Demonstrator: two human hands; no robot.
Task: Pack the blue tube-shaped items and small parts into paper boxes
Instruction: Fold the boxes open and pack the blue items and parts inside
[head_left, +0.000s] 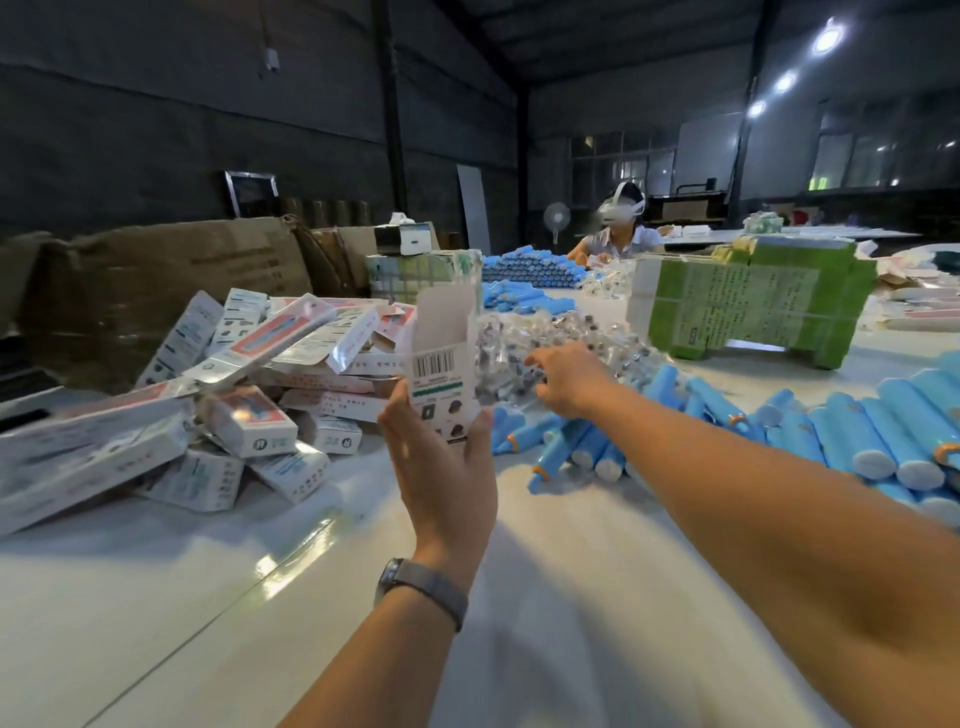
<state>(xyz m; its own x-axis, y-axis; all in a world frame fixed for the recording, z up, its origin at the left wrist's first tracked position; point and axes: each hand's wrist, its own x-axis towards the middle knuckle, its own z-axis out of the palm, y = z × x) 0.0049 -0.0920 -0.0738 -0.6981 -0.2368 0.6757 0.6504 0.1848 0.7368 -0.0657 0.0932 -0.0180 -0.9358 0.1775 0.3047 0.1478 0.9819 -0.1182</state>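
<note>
My left hand (441, 462) grips an upright white paper box (444, 358) with its top flap open and a barcode facing me. My right hand (569, 379) reaches forward into a heap of clear bags of small parts (550, 338), its fingers curled among the bags. Whether it holds one I cannot tell. Blue tube-shaped items (878, 441) with white end caps lie in a row under my right forearm and in a smaller cluster (561, 447) just right of the box.
A pile of packed paper boxes (249, 379) covers the table's left. A green-printed bundle of flat cartons (748, 306) stands at the right rear. More blue tubes (530, 270) and another person (621, 228) sit at the far end. Brown cardboard (171, 275) lines the left rear.
</note>
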